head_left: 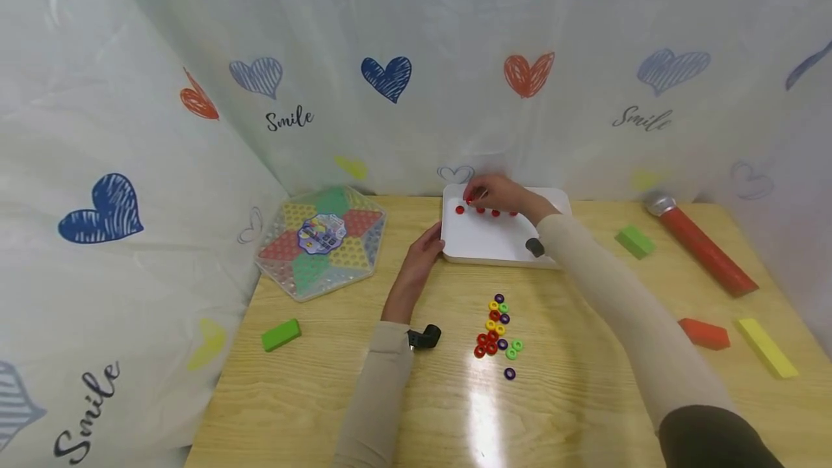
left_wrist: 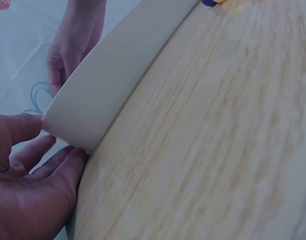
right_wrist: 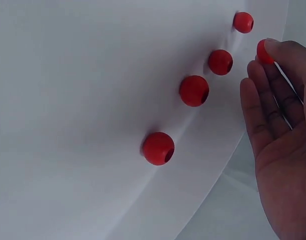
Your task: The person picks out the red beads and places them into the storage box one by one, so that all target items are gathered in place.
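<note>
The white tray lies at the far side of the table. Along its far part sit several red beads in a row, holes showing in their sides. My right hand is above the tray's far left part, pinching another red bead between thumb and fingertips. My left hand grips the tray's left edge, its thumb at the rim and its fingers against the outer wall. In front of the tray lies a loose group of small ring-shaped beads in red, yellow, green and purple.
A hexagonal Chinese checkers board lies left of the tray, and a green block is nearer. On the right are another green block, a red stick with a silver end, an orange block and a yellow strip.
</note>
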Demonstrator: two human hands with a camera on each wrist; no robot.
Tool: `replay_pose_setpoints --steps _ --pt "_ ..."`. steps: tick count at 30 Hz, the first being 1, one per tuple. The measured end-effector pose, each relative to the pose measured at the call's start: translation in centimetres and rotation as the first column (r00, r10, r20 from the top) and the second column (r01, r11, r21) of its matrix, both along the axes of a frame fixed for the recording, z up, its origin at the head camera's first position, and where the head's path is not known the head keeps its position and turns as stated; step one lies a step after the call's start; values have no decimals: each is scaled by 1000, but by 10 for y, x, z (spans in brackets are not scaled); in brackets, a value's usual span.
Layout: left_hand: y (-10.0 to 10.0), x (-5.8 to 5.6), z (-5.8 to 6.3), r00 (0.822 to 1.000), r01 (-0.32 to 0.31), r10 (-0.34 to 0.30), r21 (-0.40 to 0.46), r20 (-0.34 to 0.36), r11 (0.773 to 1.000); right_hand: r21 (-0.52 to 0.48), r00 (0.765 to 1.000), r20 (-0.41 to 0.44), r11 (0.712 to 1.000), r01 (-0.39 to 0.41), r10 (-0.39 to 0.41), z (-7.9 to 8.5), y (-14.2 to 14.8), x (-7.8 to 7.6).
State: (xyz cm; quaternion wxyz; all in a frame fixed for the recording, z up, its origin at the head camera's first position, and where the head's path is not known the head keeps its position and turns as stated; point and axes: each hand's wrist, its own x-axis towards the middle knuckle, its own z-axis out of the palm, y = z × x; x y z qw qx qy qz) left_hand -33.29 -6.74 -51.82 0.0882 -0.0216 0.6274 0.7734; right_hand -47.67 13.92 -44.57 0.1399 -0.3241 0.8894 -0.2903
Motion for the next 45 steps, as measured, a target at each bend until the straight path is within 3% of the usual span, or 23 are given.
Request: replay_pose_setpoints --steps 6,14,19,29,35,45 --pt "0 0 -1 1000 2 -2 2 -3 1000 48 999 50 999 -2 -1 -7 -3 0" --pt "0 1 2 1000 -6 6 -1 2 1000 122 998 -43 992 -37 43 -12 -3 -1" --pt "3 5 0 1000 -1 1 0 2 1000 143 998 -48 989 -42 49 -15 1 1" --pt "1 1 -5 999 -3 2 -8 -32 1000 98 999 -32 995 30 -27 7 5 18" --pt "-2 -4 -4 999 -3 2 -30 -37 1000 39 998 -57 998 -39 41 22 8 37" --pt "0 -1 1 1000 -11 11 -16 -22 1000 31 978 -141 988 -149 152 25 11 93"
